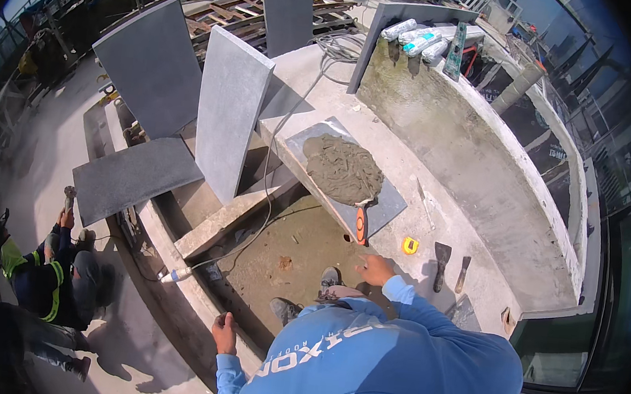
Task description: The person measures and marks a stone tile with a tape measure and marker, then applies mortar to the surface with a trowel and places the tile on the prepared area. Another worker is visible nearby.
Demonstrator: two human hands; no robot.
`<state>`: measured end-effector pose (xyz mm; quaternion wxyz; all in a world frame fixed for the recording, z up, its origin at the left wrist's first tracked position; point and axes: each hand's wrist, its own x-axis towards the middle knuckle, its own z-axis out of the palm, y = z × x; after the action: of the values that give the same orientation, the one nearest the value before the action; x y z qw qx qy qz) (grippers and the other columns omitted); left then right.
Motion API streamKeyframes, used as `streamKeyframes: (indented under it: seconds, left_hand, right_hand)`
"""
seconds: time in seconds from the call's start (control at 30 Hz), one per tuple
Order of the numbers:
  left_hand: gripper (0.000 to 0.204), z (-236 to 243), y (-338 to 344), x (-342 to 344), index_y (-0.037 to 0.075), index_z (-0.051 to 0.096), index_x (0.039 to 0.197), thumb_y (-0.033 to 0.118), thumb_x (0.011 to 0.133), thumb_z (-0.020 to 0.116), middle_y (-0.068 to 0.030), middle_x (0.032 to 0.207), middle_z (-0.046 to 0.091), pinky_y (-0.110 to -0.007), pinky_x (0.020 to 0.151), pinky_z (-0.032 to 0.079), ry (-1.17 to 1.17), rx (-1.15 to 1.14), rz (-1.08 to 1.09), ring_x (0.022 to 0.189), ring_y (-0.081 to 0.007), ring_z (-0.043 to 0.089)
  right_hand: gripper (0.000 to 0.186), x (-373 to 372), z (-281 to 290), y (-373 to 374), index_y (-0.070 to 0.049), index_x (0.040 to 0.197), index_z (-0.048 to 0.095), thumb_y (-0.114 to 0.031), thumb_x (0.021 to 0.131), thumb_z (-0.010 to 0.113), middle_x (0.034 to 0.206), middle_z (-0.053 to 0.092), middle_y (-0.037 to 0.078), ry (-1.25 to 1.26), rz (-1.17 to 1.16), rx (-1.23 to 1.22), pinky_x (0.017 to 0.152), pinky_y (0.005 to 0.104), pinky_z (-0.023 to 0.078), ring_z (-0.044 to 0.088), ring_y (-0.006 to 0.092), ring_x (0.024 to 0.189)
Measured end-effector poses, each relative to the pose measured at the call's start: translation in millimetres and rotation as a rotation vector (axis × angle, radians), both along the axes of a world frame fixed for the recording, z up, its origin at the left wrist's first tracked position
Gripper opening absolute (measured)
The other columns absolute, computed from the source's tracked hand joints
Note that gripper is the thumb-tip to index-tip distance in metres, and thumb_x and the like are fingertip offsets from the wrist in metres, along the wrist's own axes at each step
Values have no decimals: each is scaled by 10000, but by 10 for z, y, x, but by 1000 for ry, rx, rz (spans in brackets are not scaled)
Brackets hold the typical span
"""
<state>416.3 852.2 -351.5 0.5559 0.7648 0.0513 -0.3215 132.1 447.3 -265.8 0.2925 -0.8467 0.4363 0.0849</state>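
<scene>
One of our hands, the left hand (224, 333), hangs loosely curled on the near left; whether it holds anything, we cannot tell. Farther right and beyond, wet mortar (341, 169) lies heaped on a grey slab (387, 208), an orange-handled trowel (361, 223) at its near edge. Our right hand (376, 270), apparently empty, fingers extended, is near that handle, left of a yellow tape measure (409, 245). We judge the mortar work paused; the next move likely calls for grasping the trowel.
</scene>
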Motion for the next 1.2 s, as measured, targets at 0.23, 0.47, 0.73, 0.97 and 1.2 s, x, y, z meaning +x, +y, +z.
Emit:
streamKeyframes:
  seconds: [0.23, 0.47, 0.73, 0.97, 1.2]
  left_hand:
    - [391, -942, 1243, -540, -63, 651, 1082, 295, 931, 695, -119, 733, 655, -368, 501, 509, 136, 493, -166, 648, -219, 671]
    - [350, -1240, 1535, -437, -49, 641, 1069, 272, 935, 680, -118, 758, 657, -362, 456, 477, 211, 432, -34, 612, -221, 660]
    - [320, -1333, 1022, 100, -37, 627, 1066, 254, 938, 671, -120, 794, 661, -333, 408, 445, 148, 126, 195, 577, -211, 645]
    - [319, -1255, 978, -102, -28, 606, 1048, 263, 938, 673, -116, 755, 646, -379, 389, 440, 225, 361, 16, 520, -240, 621]
    - [300, -1368, 1310, -282, -27, 626, 1050, 264, 973, 639, -117, 714, 644, -403, 370, 436, 233, 397, -77, 499, -245, 620]
  right_hand:
    - [565, 85, -189, -69, -43, 1349, 594, -348, 881, 679, 1031, 700, 261, -104, 29, -77, 899, 482, 522, 673, 417, 1007]
    - [550, 185, 8, 35, -49, 1337, 603, -351, 883, 679, 1067, 694, 258, -66, 28, -86, 904, 490, 521, 662, 427, 1029]
    - [545, 628, 379, 144, -50, 1348, 595, -357, 902, 652, 1192, 673, 226, -25, 119, -16, 957, 484, 507, 637, 398, 1123]
    - [544, 412, 65, 125, -24, 1337, 600, -349, 905, 662, 1170, 672, 253, -45, 64, -1, 979, 475, 489, 636, 409, 1116]
    - [562, -9, -151, 322, -9, 1321, 603, -351, 885, 689, 1037, 695, 267, -130, 98, 2, 893, 488, 521, 669, 423, 1005]
